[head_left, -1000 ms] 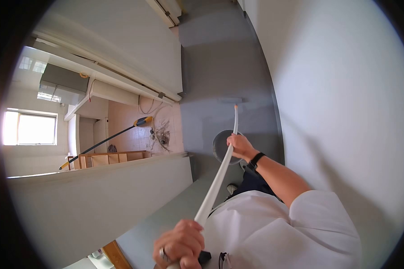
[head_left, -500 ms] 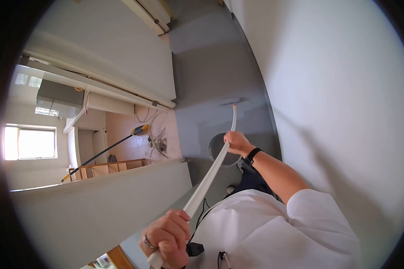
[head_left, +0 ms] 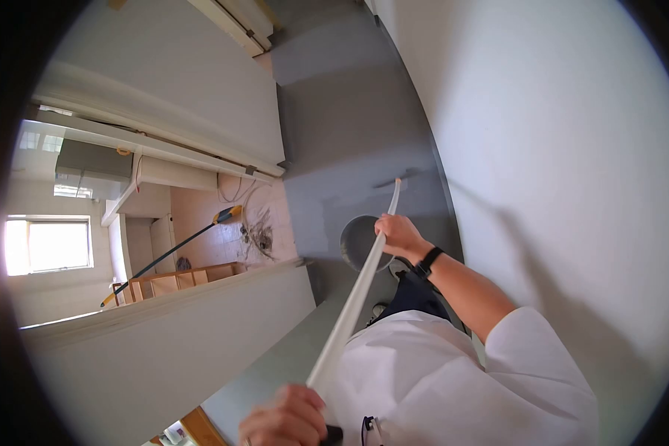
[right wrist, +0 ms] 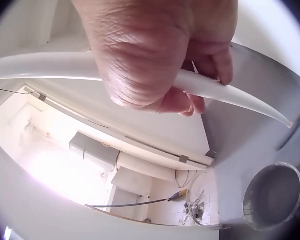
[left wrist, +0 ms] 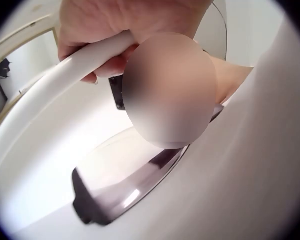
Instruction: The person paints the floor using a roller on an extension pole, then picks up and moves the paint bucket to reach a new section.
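Note:
A long white pole point(head_left: 347, 318) runs diagonally down to a flat, dark head point(head_left: 404, 177) on the grey floor. My right hand point(head_left: 404, 236) curls round the pole's middle, above a grey bucket point(head_left: 354, 241). At the bottom edge of the head view my left hand point(head_left: 286, 418) grips its upper part. In the left wrist view the left hand point(left wrist: 125, 22) wraps round the pole point(left wrist: 55, 82). The right wrist view has the right hand point(right wrist: 150, 55) holding the pole point(right wrist: 225, 93), with the bucket point(right wrist: 272, 196) at lower right.
A white wall point(head_left: 557, 149) rises on the right, and a low partition point(head_left: 171, 342) on the left. Beyond it, a yellow-and-black broom point(head_left: 228, 215) leans across a tiled floor with debris point(head_left: 259, 232). Shoes point(head_left: 380, 309) stand near the bucket.
The pole's far end has shifted slightly right and nearer the body. The left hand has moved down toward the bottom edge of the head view. Both hands still grip the pole.

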Available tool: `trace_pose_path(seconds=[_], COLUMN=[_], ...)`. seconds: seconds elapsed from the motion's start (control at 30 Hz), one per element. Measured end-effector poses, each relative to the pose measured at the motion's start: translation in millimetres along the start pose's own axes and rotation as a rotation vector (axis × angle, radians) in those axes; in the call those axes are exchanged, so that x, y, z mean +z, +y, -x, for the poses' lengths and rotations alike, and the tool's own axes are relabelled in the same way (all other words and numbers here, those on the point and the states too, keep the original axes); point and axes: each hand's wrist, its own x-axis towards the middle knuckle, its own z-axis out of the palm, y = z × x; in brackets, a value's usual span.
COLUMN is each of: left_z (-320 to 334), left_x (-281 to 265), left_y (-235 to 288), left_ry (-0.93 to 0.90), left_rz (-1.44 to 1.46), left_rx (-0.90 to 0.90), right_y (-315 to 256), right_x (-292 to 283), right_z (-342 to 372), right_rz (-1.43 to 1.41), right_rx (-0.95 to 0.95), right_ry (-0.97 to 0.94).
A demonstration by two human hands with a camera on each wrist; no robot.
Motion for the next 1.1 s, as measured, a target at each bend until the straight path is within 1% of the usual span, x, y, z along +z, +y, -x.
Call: trace_pose_path(seconds=[0.03, 0.07, 0.1, 0.13, 0.17, 0.23, 0.27, 0.3, 0.37, 0.4, 0.43, 0.5, 0.53, 0.63, 0.67, 0.73, 0.77, 0.83, 0.87, 0.9, 0.93, 0.97, 1.0, 1.03, 1.07, 1.1], left_z=[0.8, 2.5, 5.4, 9.5, 14.8, 26.9, 39.9, 51.9, 73.6, 82.7, 93.2, 115.1, 123.9, 145.4, 148.8, 150.5, 154.4, 157.4, 156.9, 152.1, 146.4, 142.4, 143.7, 115.8, 78.6, 51.9], left_x=[0.8, 1.4, 1.4, 2.8, 5.7, 12.4, 12.0, 12.2, 13.4, 16.3, 17.6, 19.7, 22.1, 28.0, 33.2, 49.2, 56.2, 70.9, 81.8, 84.4, 81.0, 83.5, 92.4, 90.1, 80.5, 77.9], left_y=[-2.2, -0.2, 2.7, 6.5, 13.0, 28.3, 30.0, 34.1, 42.9, 50.3, 55.7, 65.0, 69.2, 77.7, 74.2, 59.2, 54.2, 42.0, 31.7, 33.7, 37.4, 42.1, 52.1, 61.6, 76.9, 107.5], left_ry=[0.063, 0.059, 0.035, 0.012, 0.007, -0.116, -0.114, -0.118, -0.193, -0.229, -0.228, -0.267, -0.240, -0.252, -0.251, -0.095, -0.094, 0.030, 0.131, 0.127, -0.015, -0.157, -0.061, -0.364, -0.662, -0.922], left_rz=[-0.023, -0.020, -0.028, -0.034, -0.028, -0.056, -0.021, -0.016, 0.065, 0.068, 0.071, 0.046, 0.030, 0.047, 0.051, 0.058, 0.062, -0.017, -0.040, -0.040, -0.107, -0.174, -0.248, -0.096, 0.062, 0.062], left_rx=[-0.049, -0.043, -0.102, -0.165, -0.163, -0.144, -0.104, -0.102, -0.021, -0.023, -0.023, -0.024, -0.012, -0.008, -0.008, 0.018, 0.017, -0.178, -0.134, -0.132, -0.108, -0.083, -0.143, 0.078, 0.301, 0.137], right_y=[3.2, 5.6, 7.2, 9.2, 11.5, 6.5, 2.5, -1.5, -9.1, -10.3, -11.2, -17.9, -23.6, -30.5, -28.4, -13.1, -3.0, 15.8, 22.2, 26.9, 28.0, 29.8, 22.0, 9.3, -1.0, -12.3], right_x=[-1.1, -2.3, -2.9, -4.0, -4.5, -10.4, -11.1, -8.2, 1.6, 10.5, 19.2, 30.3, 32.1, 26.8, 24.4, 17.0, 12.4, 6.1, 2.7, -0.9, -8.6, -18.0, -36.2, -55.4, -65.1, -71.1], right_z=[0.0, 2.1, 6.1, 16.9, 28.3, 51.0, 66.1, 84.7, 116.0, 129.9, 143.5, 168.0, 179.2, 198.6, 199.6, 192.6, 185.7, 170.5, 163.0, 154.5, 144.5, 132.6, 118.1, 106.5, 102.2, 101.1], right_rz=[0.004, 0.032, 0.060, 0.070, 0.075, -0.007, -0.002, 0.026, 0.058, 0.010, -0.038, -0.047, -0.045, -0.017, -0.006, -0.025, -0.039, -0.009, -0.009, -0.020, -0.031, -0.091, -0.092, -0.093, -0.092, -0.103], right_rx=[0.000, 0.019, 0.039, -0.004, 0.000, 0.038, 0.042, 0.041, 0.045, 0.040, 0.036, 0.022, 0.031, 0.029, 0.042, 0.100, 0.100, 0.089, 0.090, 0.093, 0.095, -0.021, -0.073, -0.125, -0.124, -0.161], right_ry=[0.007, -0.041, -0.089, -0.070, -0.066, 0.022, 0.026, -0.004, -0.030, -0.032, -0.033, -0.027, -0.035, -0.076, -0.034, 0.012, 0.033, 0.036, 0.041, 0.085, 0.130, 0.224, 0.209, 0.193, 0.198, 0.194])
